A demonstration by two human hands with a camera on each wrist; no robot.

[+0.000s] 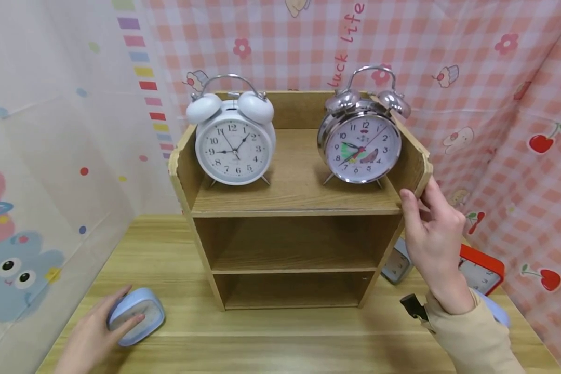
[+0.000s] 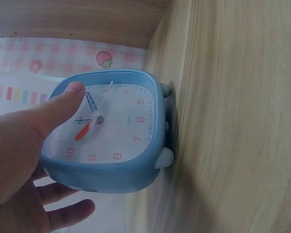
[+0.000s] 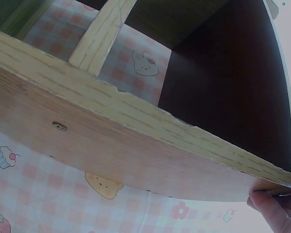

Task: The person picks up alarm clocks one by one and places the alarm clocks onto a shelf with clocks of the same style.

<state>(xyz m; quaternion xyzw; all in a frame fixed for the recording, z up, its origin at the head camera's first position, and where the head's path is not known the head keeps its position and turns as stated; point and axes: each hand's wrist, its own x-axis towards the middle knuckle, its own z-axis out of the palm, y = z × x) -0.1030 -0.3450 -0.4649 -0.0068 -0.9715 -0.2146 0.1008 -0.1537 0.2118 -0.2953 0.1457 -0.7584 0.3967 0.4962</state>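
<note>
My left hand (image 1: 91, 330) grips a light blue alarm clock (image 1: 150, 315) at the table's left. In the left wrist view, the thumb lies over the front of its dial and the other fingers are behind the case; its small feet are close to the tabletop. With my right hand (image 1: 435, 239) I hold the right side panel of a wooden shelf (image 1: 296, 196) near its upper front edge. On the shelf's top level stand a white twin-bell alarm clock (image 1: 236, 156) at left and a silver twin-bell alarm clock (image 1: 362, 161) at right.
Right of the shelf, partly hidden by my right arm, are a grey clock (image 1: 396, 264), a red-framed clock (image 1: 488, 272) and a periwinkle object (image 1: 496, 310). Patterned curtains (image 1: 280, 36) hang behind and beside the wooden table (image 1: 304, 345).
</note>
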